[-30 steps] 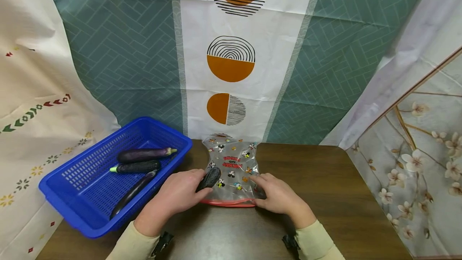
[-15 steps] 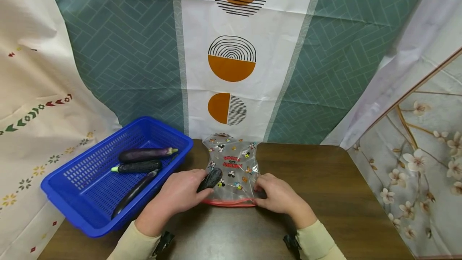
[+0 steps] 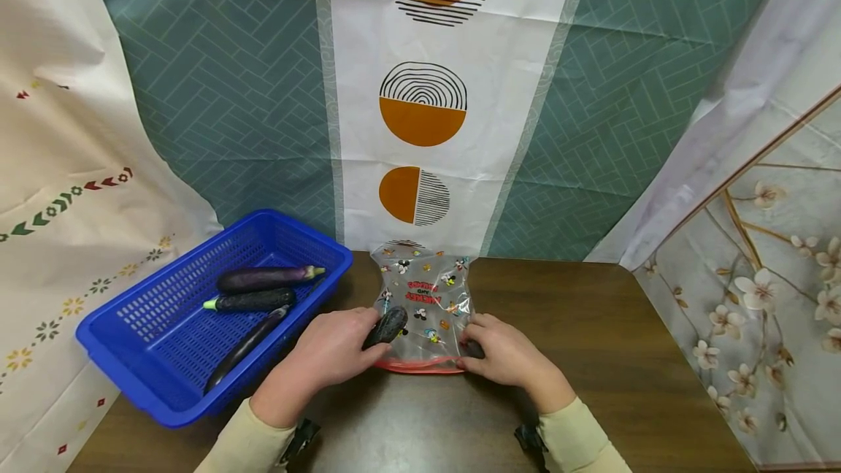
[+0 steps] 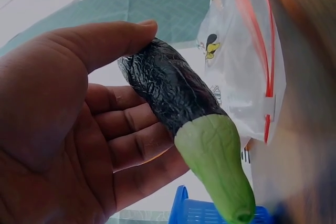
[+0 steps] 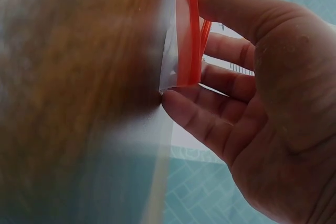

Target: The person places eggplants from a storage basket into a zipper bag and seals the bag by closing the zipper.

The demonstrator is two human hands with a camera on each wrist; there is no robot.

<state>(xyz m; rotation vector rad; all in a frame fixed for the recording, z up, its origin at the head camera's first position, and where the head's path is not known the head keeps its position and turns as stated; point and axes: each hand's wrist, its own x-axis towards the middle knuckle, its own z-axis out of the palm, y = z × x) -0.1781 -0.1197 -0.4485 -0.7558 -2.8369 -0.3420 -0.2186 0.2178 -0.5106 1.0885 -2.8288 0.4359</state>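
My left hand grips a dark, wrinkled eggplant with a light green stem end, thumb on one side and fingers on the other. In the head view its dark end pokes out over the left part of a clear zip bag. This bag lies flat, printed with small cartoon figures, its red zip strip towards me. At the right corner of the bag's mouth my right hand holds the edge, thumb at the red strip and fingers curled around the side. A small white slider sits on the strip.
A blue plastic basket stands at the left, tilted in view. Inside lie a purple eggplant, a dark one with a green tip and a long black one. Patterned cloths hang behind the brown table.
The fingers of my right hand have drawn back from the bag's top surface and curled in at its right edge. My left hand with the eggplant has barely moved.
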